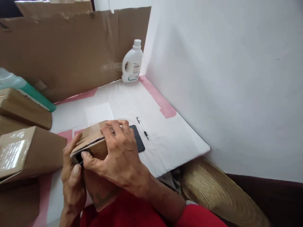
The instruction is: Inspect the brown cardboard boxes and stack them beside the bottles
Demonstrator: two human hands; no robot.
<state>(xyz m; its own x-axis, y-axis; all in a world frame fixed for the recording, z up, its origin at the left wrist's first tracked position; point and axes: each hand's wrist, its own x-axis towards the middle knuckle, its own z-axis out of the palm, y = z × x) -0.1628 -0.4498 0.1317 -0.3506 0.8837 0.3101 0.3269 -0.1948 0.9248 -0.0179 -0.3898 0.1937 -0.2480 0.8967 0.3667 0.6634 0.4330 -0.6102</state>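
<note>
Both hands are on a small brown cardboard box point(101, 192), tilted at the table's near side. My left hand point(73, 179) grips its left end, fingers behind the top and thumb at the dark gap under the lid edge. Across the top lies my right hand point(120, 154), its fingers bent over the far side and its thumb pressed at the same gap. What is inside the box cannot be made out. Just past the right hand, a dark flat phone-like object point(138, 138) is partly covered, with a pen point(142, 128) to its right.
More cardboard boxes point(44, 151) are stacked at the left beside a bottle of green liquid point(35, 91). A white jug point(132, 64) stands in the back corner. Cardboard point(71, 47) and a white wall point(224, 78) bound the white-covered table point(161, 148). A woven roll point(213, 186) sits lower right.
</note>
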